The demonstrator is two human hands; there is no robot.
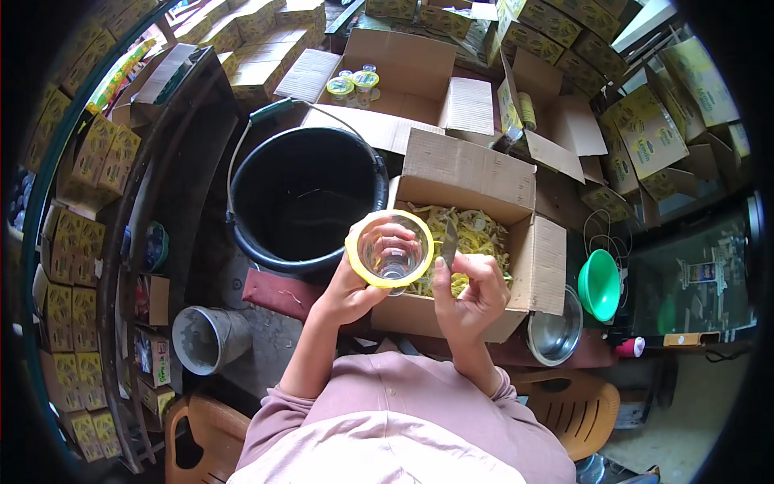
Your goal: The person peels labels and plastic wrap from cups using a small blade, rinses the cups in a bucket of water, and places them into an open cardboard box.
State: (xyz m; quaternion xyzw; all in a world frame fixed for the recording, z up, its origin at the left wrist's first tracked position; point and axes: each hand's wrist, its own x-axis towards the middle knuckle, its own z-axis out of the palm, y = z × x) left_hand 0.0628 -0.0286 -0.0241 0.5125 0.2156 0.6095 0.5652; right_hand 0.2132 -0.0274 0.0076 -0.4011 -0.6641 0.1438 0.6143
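My left hand [343, 294] is wrapped round a clear plastic cup [415, 242] with a yellow rim. The cup's open mouth faces me, and the fingers behind it show through its wall. Close to the right of the cup, my right hand [474, 294] grips a small knife [449, 242], its dark blade pointing up. Blade and cup rim look slightly apart. Below both hands stands an open cardboard box [472, 165] holding many yellow and whitish strips [485, 232].
A black bucket [242, 173] with a raised handle stands left of the box. Behind, another carton [399, 60] holds several lidded cups [364, 79]. To the right are a green bowl [599, 284] and a metal basin [574, 327]. A grey pail [234, 335] sits lower left.
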